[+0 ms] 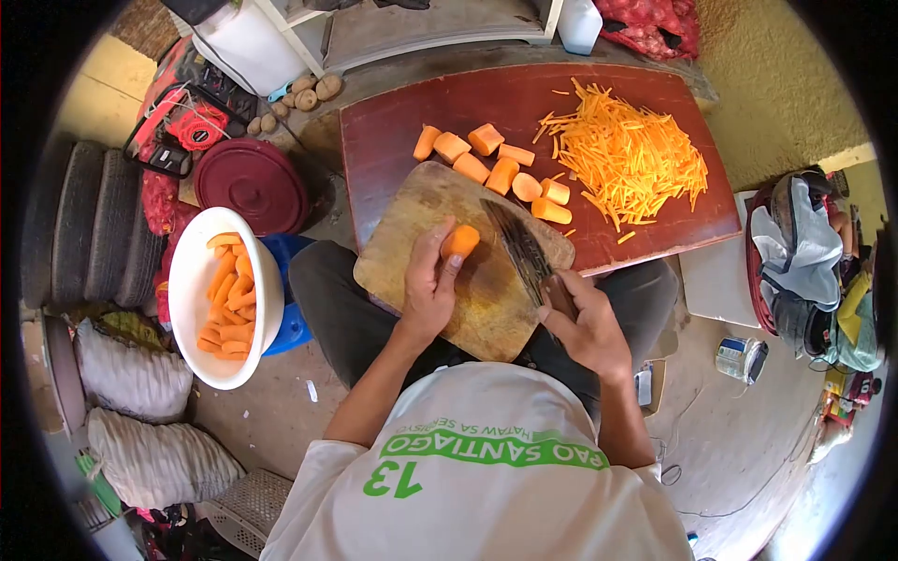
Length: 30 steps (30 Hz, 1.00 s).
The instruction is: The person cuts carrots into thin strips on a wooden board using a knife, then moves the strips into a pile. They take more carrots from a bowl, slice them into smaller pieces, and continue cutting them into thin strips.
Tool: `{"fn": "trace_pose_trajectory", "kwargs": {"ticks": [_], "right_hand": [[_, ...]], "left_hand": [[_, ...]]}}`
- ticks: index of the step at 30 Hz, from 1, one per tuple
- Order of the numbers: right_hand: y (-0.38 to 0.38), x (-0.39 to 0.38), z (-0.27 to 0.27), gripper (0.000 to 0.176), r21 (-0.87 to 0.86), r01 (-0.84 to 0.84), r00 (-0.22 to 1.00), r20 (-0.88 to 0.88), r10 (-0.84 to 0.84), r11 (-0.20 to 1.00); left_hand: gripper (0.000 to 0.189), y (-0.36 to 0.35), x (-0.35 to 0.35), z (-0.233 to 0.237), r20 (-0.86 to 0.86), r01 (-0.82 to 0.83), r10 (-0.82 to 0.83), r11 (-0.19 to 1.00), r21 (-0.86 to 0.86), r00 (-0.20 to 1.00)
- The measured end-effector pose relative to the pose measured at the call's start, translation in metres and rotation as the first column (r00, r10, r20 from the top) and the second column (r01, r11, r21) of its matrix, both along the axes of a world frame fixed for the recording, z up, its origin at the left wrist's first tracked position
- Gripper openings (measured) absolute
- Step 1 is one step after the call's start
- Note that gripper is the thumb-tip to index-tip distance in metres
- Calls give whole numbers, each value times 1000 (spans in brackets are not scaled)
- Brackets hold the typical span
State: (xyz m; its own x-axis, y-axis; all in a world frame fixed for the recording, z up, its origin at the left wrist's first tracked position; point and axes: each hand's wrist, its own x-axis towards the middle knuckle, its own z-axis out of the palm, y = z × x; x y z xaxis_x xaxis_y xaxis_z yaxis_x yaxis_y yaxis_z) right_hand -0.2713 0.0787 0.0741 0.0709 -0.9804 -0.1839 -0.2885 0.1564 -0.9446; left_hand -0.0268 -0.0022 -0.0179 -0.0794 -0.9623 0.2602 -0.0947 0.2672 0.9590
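My left hand [433, 280] is closed around a short carrot piece [461, 241], held over the left side of a worn wooden cutting board [402, 220]. In my right hand [587, 323] is the handle of a knife [519, 245] with a broad, dark-stained blade. The blade slants up and left across the board's right side, apart from the carrot piece. Beyond the board's far edge, several cut carrot chunks [486, 139] lie on a reddish-brown table [383, 122]. To their right is a large heap of carrot strips [627, 154].
At left, a white basin [192, 280] holds peeled carrots on a blue support [290, 323]. Behind it are a maroon lid [251, 187], several potatoes [306, 98] and stacked tires [79, 224]. White sacks [154, 458] sit at lower left. A clear jar [742, 359] lies on the floor at right.
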Motion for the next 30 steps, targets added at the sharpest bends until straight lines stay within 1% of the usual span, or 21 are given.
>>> {"fn": "trace_pose_trajectory", "kwargs": {"ticks": [1,2,3,5,8,9,10,12,14,15,18,21,24,27,30], "right_hand": [[-1,3,5,34,-24,-40,997,-73,38,999],[-3,6,7,38,-24,-57,994,-96,54,998],[-5,10,9,43,-25,-74,990,-121,71,997],[-8,14,7,50,-36,-115,982,-158,108,993],[-4,18,-12,45,-178,-105,986,-150,79,978],[-5,18,-12,47,-146,-104,985,-152,82,984],[-6,16,-10,49,-113,-107,984,-155,88,988],[-10,14,-3,50,-53,-94,985,-151,85,994],[-13,14,5,49,1,-57,989,-140,57,998],[-15,13,8,55,68,-62,984,-165,73,996],[-5,10,-6,65,-61,-50,982,-185,38,997],[2,8,-5,73,6,-30,991,-134,31,1000],[8,8,-9,72,44,25,996,-89,-21,999],[7,9,-6,70,98,47,998,-54,-42,994],[6,9,-4,69,89,20,995,-100,-11,996]], "left_hand": [[47,2,3,1,180,33,-15,995,-96,983],[45,4,7,1,354,83,-12,979,-184,935],[44,5,10,2,513,146,9,954,-262,858],[45,8,14,-3,581,166,32,944,-285,813],[47,17,25,5,699,217,64,927,-307,712],[48,19,27,10,738,238,75,920,-310,671],[48,20,26,16,749,254,49,924,-285,661],[49,22,25,24,769,274,8,932,-238,639],[52,18,26,21,712,239,-11,946,-221,702],[54,16,26,19,680,223,-20,951,-213,733],[60,13,31,12,577,197,-77,969,-148,813],[61,16,24,10,307,121,-76,984,-132,949],[60,15,21,20,312,114,-63,982,-148,948],[57,12,25,16,382,138,-87,985,-107,920],[54,10,23,17,313,108,-71,989,-101,947]]}}
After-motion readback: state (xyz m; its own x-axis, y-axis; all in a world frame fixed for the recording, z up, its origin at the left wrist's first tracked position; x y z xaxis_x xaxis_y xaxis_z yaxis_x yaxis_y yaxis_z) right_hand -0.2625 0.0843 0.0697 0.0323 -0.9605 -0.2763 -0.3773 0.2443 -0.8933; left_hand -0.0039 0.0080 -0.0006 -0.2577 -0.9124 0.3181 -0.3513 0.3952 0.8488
